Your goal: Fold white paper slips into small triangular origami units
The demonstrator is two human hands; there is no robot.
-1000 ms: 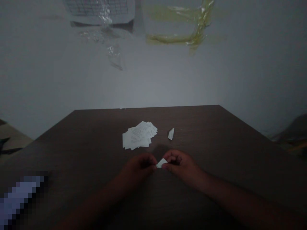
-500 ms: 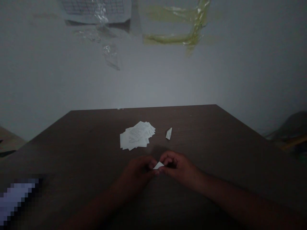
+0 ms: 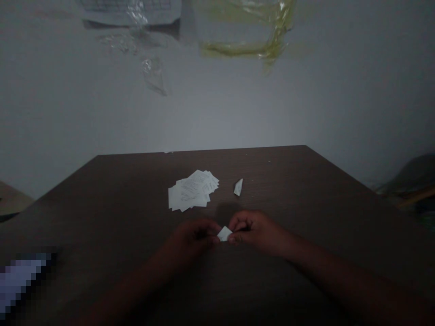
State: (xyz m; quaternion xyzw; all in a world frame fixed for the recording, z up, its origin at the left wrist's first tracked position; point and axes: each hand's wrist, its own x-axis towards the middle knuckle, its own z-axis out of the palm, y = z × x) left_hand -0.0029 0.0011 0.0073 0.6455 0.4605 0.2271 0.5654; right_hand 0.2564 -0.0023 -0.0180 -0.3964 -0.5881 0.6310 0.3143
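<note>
A small piece of white paper (image 3: 224, 234), which looks folded, is held between my two hands just above the dark brown table (image 3: 217, 285). My left hand (image 3: 199, 235) pinches its left side between thumb and fingers. On the opposite side, my right hand (image 3: 254, 231) grips the paper with thumb and curled fingertips. Beyond my hands lies a spread pile of white paper pieces (image 3: 192, 191), some with faint print or writing. A folded paper piece (image 3: 238, 187) rests by itself to the right of that pile.
A blurred-out, bright flat object (image 3: 23, 276) lies at the table's left front. Behind the table rises a pale wall (image 3: 217, 108) with clear and yellow tape (image 3: 238, 49) on it. Dim items (image 3: 414, 181) stand past the right edge.
My fingers have shifted slightly apart, and more of the paper between them shows. Both hands still hold it. The whole view has moved a little.
</note>
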